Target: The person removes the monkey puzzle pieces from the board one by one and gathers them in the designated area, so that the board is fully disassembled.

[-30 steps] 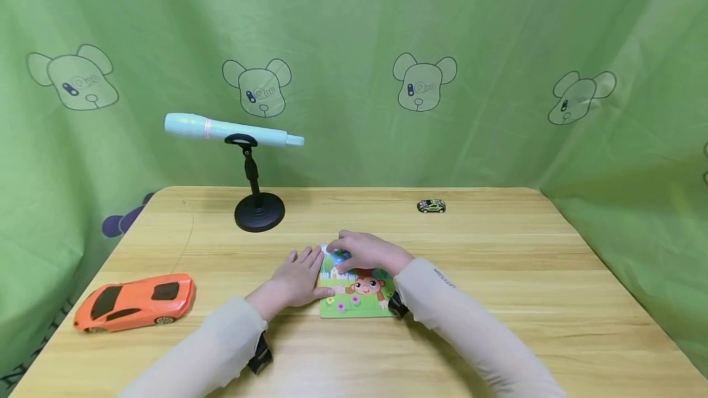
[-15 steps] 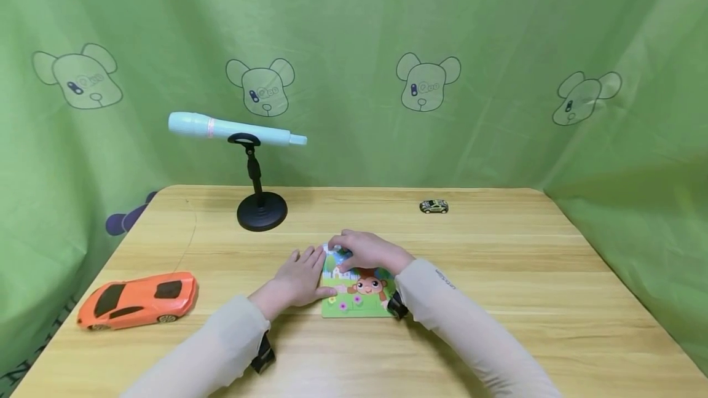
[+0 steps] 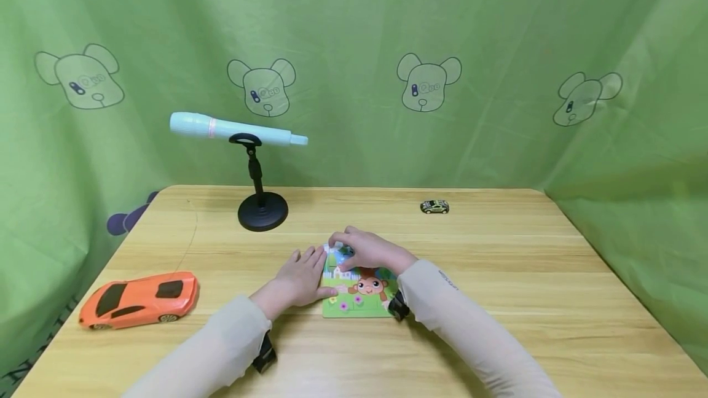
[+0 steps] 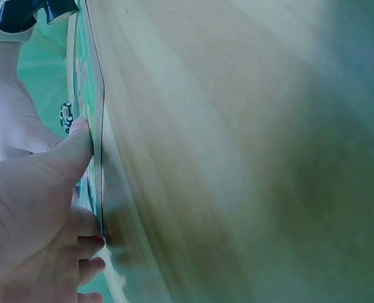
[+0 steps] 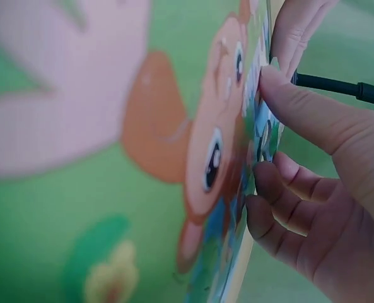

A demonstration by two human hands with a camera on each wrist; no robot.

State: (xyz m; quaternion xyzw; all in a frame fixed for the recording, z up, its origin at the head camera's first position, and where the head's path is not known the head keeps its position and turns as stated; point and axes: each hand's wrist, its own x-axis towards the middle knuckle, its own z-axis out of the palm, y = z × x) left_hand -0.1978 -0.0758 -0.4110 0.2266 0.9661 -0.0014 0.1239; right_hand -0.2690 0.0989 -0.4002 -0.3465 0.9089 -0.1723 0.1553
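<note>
A monkey-picture jigsaw puzzle board [image 3: 354, 309] lies flat near the middle of the table. My left hand [image 3: 298, 278] rests along its left edge with fingers extended; its thumb [image 4: 79, 142] lies on the board's border. Over the upper left part of the picture, my right hand [image 3: 372, 250] bends thumb and fingers around a puzzle piece [image 5: 267, 136]. In the right wrist view this piece stands slightly tilted off the board between the thumb and fingertips. The right hand covers the upper right of the picture in the head view.
An orange toy car [image 3: 141, 301] sits at the left of the wooden table [image 3: 498, 336]. Behind stands a light-blue microphone [image 3: 238, 129] on a black stand [image 3: 262, 211]. A small patterned toy car [image 3: 434, 206] is at the back right. Green curtain [image 3: 354, 23] surrounds the table.
The whole head view has shifted slightly. My right fingers have shifted a little at the piece, with the knuckles slightly higher. The left hand keeps its place on the board's edge.
</note>
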